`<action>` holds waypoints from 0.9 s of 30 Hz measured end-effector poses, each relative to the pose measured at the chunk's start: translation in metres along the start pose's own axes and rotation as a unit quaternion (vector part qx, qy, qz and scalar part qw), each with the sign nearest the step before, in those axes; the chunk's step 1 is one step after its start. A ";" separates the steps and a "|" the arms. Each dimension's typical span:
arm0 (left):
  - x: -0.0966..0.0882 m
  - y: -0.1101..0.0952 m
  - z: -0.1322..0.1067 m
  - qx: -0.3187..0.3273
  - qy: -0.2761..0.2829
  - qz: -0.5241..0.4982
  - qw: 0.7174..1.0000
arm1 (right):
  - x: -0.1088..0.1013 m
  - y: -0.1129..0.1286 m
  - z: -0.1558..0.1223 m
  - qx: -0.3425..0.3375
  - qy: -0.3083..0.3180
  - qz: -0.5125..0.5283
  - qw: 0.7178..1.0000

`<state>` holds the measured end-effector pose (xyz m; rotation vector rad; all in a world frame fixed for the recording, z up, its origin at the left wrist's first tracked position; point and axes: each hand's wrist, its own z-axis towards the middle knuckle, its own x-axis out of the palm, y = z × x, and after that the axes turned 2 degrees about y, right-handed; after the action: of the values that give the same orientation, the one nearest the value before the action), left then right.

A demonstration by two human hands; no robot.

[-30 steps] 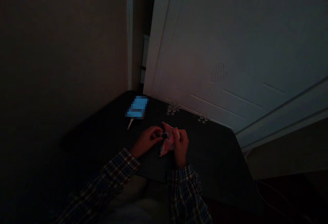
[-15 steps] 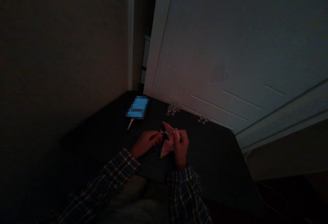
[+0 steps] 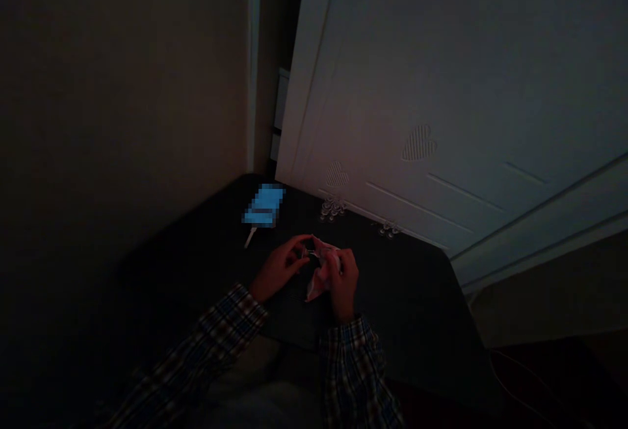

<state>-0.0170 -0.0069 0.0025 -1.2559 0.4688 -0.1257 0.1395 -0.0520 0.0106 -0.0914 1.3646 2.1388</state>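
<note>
In the head view my right hand (image 3: 345,280) grips a crumpled pink cloth (image 3: 316,283) whose corners stick out to the left. Part of a small clear, pale piece (image 3: 313,253) shows between the cloth and my left hand (image 3: 279,271). The left fingers curl round the outer end of this piece, the forefinger reaching over its top toward the cloth's upper corner. Dim light hides the piece's exact kind. Both hands are just above the dark table (image 3: 407,311), near its middle.
A lit, pixelated screen (image 3: 265,205) with a white cable (image 3: 250,237) lies at the back left. Two clusters of small clear, round-ended pieces, one at the back (image 3: 333,208) and another farther right (image 3: 389,229), sit by a white panel (image 3: 441,76) with heart reliefs.
My left forefinger has lifted and stretched over the small clear piece toward the cloth's upper corner. The right hand keeps its hold on the cloth, with only a slight shift.
</note>
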 end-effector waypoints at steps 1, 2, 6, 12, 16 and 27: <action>0.000 0.000 0.000 0.007 -0.001 0.003 1.000 | 0.000 0.001 0.000 0.001 0.000 0.000 1.000; 0.000 -0.001 0.000 0.013 -0.004 0.009 1.000 | 0.000 0.001 0.000 0.003 -0.002 0.002 1.000; 0.001 0.000 -0.001 0.030 -0.011 0.036 0.999 | 0.001 0.002 0.000 0.005 -0.013 0.007 1.000; 0.000 -0.004 -0.002 0.011 0.019 0.033 0.999 | -0.001 -0.003 0.001 0.017 -0.019 0.011 1.000; 0.000 -0.009 -0.004 0.000 0.044 0.033 0.998 | -0.001 -0.003 0.000 0.018 -0.022 0.009 1.000; 0.002 0.000 -0.001 -0.016 -0.003 -0.007 1.000 | 0.001 -0.002 0.001 0.015 -0.028 0.002 1.000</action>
<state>-0.0161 -0.0083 0.0018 -1.2911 0.4589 -0.1258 0.1399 -0.0503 0.0095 -0.0181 1.3646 2.1076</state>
